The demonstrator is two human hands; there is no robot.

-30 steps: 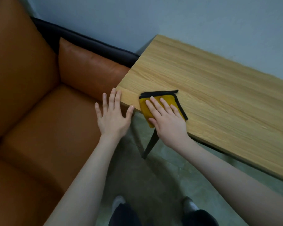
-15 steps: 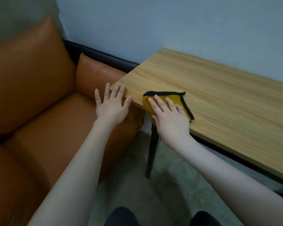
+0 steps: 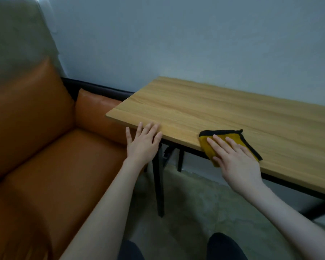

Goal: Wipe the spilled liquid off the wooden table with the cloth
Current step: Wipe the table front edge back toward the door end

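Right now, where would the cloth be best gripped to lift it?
Probably at the corner of the cloth overhanging the table's near edge, pinched from below and in front. It lies flat under the right hand, so only there can fingers get underneath.

A folded mustard-yellow cloth with black edging (image 3: 231,136) lies flat at the near edge of the long light-wood table on black metal legs (image 3: 223,109), one corner overhanging that edge. No spilled liquid can be made out on the wood grain.
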